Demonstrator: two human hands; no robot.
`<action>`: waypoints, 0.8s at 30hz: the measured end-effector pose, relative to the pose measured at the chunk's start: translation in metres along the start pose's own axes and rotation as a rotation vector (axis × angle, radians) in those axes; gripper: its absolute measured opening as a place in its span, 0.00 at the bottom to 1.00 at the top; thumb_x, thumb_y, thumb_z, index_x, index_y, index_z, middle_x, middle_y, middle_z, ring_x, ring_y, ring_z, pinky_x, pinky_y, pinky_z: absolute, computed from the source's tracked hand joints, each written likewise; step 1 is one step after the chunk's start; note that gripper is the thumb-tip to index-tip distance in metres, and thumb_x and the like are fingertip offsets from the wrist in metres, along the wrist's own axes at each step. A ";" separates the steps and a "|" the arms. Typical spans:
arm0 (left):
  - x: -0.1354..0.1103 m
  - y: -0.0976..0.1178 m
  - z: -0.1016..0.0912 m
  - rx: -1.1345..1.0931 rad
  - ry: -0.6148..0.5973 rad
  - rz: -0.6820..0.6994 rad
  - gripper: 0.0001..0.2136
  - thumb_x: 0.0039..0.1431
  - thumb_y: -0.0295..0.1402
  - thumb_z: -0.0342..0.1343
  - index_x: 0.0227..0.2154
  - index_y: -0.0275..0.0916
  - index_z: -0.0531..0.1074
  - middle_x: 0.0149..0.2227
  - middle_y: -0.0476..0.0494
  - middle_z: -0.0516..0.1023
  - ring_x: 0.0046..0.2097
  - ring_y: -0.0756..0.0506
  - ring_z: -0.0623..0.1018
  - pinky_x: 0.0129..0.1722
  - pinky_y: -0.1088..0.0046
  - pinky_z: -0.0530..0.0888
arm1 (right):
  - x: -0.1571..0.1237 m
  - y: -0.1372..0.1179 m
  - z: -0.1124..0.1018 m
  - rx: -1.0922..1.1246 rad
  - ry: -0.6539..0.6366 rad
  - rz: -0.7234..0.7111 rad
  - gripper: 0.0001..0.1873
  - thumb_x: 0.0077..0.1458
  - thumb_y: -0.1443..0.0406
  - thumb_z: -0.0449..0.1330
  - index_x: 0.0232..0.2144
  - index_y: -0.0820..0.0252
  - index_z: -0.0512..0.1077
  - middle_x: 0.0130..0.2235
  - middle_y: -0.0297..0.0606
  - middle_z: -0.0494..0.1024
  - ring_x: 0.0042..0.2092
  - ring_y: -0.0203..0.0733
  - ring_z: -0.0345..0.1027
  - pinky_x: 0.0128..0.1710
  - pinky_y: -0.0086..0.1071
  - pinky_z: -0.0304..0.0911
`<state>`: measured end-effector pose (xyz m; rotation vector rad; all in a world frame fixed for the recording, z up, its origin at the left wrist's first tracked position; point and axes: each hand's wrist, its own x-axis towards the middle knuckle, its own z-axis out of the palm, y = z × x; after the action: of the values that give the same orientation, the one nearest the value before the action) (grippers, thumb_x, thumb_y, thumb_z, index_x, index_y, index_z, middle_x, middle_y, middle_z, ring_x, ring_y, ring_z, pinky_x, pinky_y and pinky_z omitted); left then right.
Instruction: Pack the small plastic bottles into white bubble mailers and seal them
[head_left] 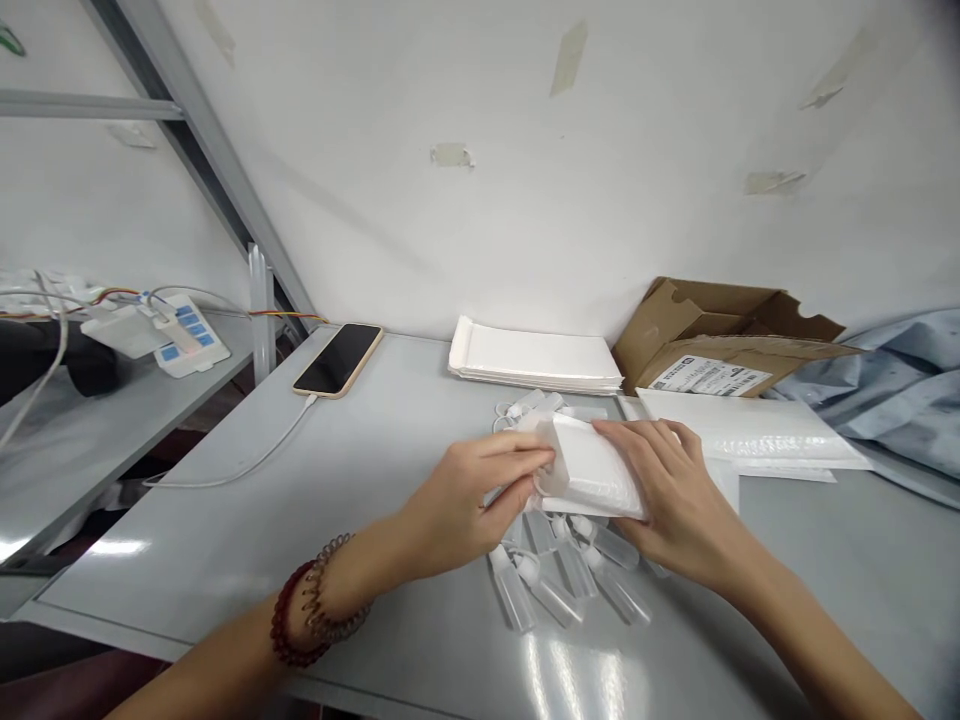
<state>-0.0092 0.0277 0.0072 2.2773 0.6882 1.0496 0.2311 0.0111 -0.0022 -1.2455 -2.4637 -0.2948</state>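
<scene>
A white bubble mailer point(600, 465) is tilted above the table, its mouth turned to the left. My right hand point(667, 490) grips its far end, thumb below and fingers over the top. At the mouth, the fingers of my left hand point(480, 490) are pinched together, the tips partly inside the flap. What lies between them is hidden; a bit of something translucent shows there. Beneath both hands lies a loose pile of small clear plastic bottles point(551, 595) with white caps and loops, partly covered by the mailer.
A stack of white mailers point(536, 355) lies by the wall. An opened cardboard box point(705, 330) stands at the back right, with more bubble mailers point(757, 430) before it. Left, a phone point(339, 360) trails a white cable point(247, 470). Grey-blue cloth point(892, 380) bunches at far right.
</scene>
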 end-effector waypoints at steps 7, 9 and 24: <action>-0.008 -0.015 0.005 0.244 0.169 0.254 0.12 0.59 0.17 0.47 0.41 0.35 0.71 0.41 0.39 0.73 0.40 0.50 0.74 0.38 0.75 0.76 | 0.000 -0.005 0.000 0.011 -0.001 -0.012 0.33 0.45 0.68 0.52 0.56 0.63 0.53 0.47 0.48 0.67 0.46 0.53 0.59 0.50 0.50 0.48; -0.008 -0.014 0.006 0.274 0.221 0.267 0.11 0.59 0.17 0.48 0.40 0.34 0.72 0.39 0.40 0.73 0.38 0.50 0.74 0.37 0.76 0.76 | 0.000 -0.006 0.000 0.019 0.002 -0.016 0.33 0.45 0.68 0.52 0.56 0.64 0.53 0.47 0.48 0.67 0.46 0.52 0.60 0.50 0.51 0.48; 0.005 -0.010 -0.026 0.136 0.108 -0.315 0.10 0.55 0.24 0.49 0.34 0.36 0.75 0.31 0.47 0.78 0.32 0.50 0.75 0.31 0.76 0.73 | 0.000 0.016 -0.007 -0.068 0.154 0.125 0.31 0.49 0.64 0.53 0.56 0.62 0.54 0.47 0.51 0.68 0.47 0.59 0.62 0.46 0.54 0.53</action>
<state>-0.0295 0.0448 0.0176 2.1407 1.1524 1.0030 0.2459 0.0183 0.0043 -1.3454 -2.2532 -0.4272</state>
